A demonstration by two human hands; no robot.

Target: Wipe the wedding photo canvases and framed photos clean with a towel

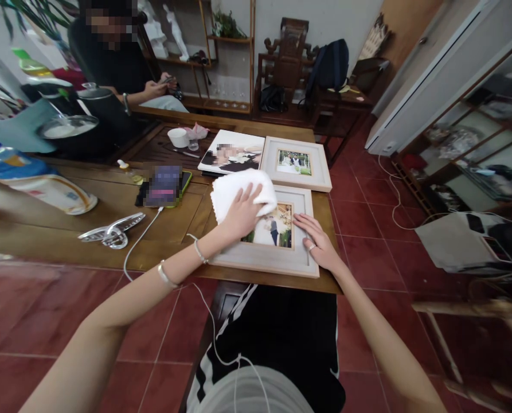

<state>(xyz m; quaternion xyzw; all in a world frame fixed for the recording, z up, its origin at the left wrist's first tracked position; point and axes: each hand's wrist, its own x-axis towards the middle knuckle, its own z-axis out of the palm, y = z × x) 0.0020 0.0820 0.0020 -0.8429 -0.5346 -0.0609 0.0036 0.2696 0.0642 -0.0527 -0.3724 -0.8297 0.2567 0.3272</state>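
My left hand (242, 215) holds a folded white cloth (234, 186) against the nearest picture frame, its fingers lying over the top of the cloth. This pale wooden frame (264, 263) lies flat at the table's near edge, and the cloth covers its upper left part. Inside it is a photo (274, 229) of people, partly hidden by my left hand. On the right border of the same frame rests my right hand (318, 241), open, fingers stretched out, with a ring on one finger. A second framed photo (296, 162) lies just beyond, beside a white-edged photo panel (234, 150).
On the wooden table (187, 229) lie a phone (163, 186) with a white cable, a shiny metal object (113, 230), a tipped blue-and-white bottle (45, 180), a small white cup (178, 137) and a dark pot (103, 109). Across the table sits a person (118, 69) holding a phone.
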